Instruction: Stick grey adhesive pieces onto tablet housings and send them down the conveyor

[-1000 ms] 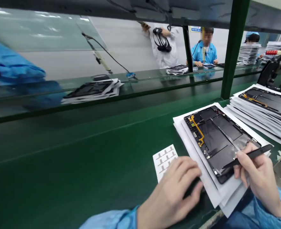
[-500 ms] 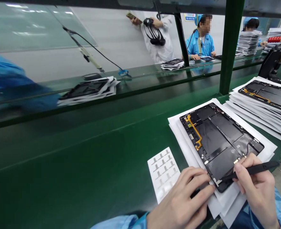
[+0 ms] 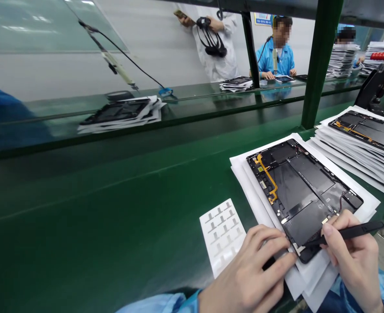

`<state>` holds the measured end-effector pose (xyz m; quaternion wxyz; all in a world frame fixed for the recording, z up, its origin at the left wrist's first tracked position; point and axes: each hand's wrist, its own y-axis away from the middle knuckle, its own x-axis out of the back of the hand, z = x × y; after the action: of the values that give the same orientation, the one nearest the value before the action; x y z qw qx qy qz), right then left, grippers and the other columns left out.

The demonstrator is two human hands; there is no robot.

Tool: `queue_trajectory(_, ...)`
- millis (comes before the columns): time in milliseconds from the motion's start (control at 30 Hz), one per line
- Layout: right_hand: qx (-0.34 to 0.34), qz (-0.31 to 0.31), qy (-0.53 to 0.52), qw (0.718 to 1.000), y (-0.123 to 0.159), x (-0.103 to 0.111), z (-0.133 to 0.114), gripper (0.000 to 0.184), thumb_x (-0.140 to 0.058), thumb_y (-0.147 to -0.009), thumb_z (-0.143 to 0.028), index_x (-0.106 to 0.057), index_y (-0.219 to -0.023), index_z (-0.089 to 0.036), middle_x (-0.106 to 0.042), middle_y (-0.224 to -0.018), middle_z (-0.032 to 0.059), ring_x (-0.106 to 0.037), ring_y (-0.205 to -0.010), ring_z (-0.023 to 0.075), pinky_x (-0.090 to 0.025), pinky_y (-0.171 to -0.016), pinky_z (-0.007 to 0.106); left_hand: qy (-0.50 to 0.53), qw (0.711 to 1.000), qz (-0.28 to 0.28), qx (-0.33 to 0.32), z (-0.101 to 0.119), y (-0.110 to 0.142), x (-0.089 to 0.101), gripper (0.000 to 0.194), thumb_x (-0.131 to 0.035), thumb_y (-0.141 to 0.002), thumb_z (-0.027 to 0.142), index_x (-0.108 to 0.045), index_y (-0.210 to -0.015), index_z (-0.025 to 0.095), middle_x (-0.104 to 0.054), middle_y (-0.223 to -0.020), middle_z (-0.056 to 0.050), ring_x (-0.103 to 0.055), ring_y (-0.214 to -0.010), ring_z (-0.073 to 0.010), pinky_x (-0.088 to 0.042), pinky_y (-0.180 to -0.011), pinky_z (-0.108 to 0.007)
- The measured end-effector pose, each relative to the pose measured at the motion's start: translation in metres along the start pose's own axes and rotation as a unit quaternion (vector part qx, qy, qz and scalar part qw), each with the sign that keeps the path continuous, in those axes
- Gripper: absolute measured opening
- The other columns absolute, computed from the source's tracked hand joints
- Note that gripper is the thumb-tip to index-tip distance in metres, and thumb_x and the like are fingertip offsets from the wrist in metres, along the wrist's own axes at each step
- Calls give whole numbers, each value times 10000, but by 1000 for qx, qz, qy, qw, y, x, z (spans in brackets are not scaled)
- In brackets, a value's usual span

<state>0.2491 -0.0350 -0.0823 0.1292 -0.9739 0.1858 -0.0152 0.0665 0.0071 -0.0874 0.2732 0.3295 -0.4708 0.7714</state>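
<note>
An opened tablet (image 3: 301, 191) lies back-up on a few white sheets (image 3: 244, 167) at the near right, its dark internals and an orange flex cable showing. My right hand (image 3: 353, 261) is closed round black tweezers (image 3: 348, 232), whose tip touches the tablet's near corner. My left hand (image 3: 253, 271) rests fingers-down beside that corner, fingertips on the white sheets and at the tablet's edge; I cannot see anything in it. A white sticker sheet (image 3: 223, 234) with small grey tabs lies just left of it.
A green post (image 3: 319, 65) stands behind the tablet. A pile of sheeted tablets (image 3: 358, 143) sits at the right. Another stack (image 3: 120, 114) lies on the far shelf, with a hanging screwdriver (image 3: 120, 71) above. Several people work beyond the shelf.
My left hand slid right, up to the tablet's near corner. My right hand brought the tweezers tip down to that corner. The view shifted slightly.
</note>
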Motion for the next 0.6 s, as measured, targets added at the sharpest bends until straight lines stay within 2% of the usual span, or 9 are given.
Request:
queue_trajectory(300, 4, 3, 2, 1000, 0, -1, -1, 325, -569, -926, -326, -466, -645, -200, -386, -603, -50, -364, -512, 100, -368, -514, 202, -22, 1000, 3, -8, 6, -9, 11, 249, -431, -843, 44, -553, -1041, 131, -633, -950, -99, -561, -933, -221, -455, -838, -382)
queue_trajectory(600, 18, 7, 5, 1000, 0, -2, 0, 312, -567, -929, -309, -477, -652, -198, -388, -614, -50, -376, -521, 93, -354, -512, 192, -45, 999, 2, -30, 2, -5, 9, 299, -391, -886, 76, -535, -1140, 143, -634, -983, -104, -559, -981, -233, -431, -880, -415)
